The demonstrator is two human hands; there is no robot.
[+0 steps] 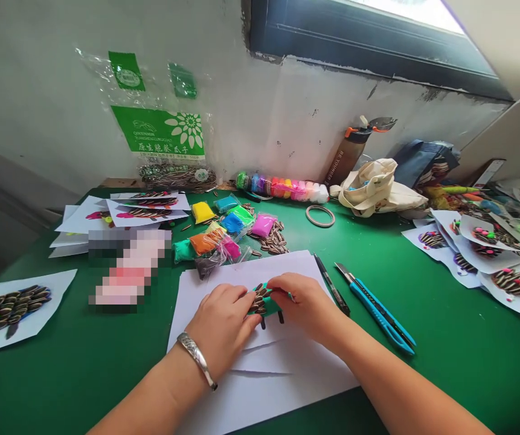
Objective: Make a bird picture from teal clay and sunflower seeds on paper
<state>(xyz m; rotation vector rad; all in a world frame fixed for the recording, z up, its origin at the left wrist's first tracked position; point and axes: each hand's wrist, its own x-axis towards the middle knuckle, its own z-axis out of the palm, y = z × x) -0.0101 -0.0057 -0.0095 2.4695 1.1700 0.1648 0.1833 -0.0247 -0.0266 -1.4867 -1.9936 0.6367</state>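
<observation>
Striped sunflower seeds (258,300) are seen, in the head view, set side by side on a patch of green clay (272,307), which is borne by white paper (269,356) at the middle of the green table (105,374). Two short dark marks are shown on the paper just below the clay.

The left hand (223,317) is laid at the left edge of the seeds, its fingers bent and gathered closely; whether anything is gripped by it cannot be told. A silver bracelet (197,360) is worn on its wrist. By the right hand (302,299) the clay's right side is covered, with thumb and fingertips drawn narrowly together; whether a seed is held between them cannot be told.

A black pen (332,285) and a blue-handled cutter (377,314) are placed to the right of the paper. Beyond it, loose seeds (274,241) are heaped beside coloured clay packets (206,241). Seed-covered pictures are laid out at the left (10,308) and stacked at the right (511,281). A printed clear bag (157,130) is propped against the wall.
</observation>
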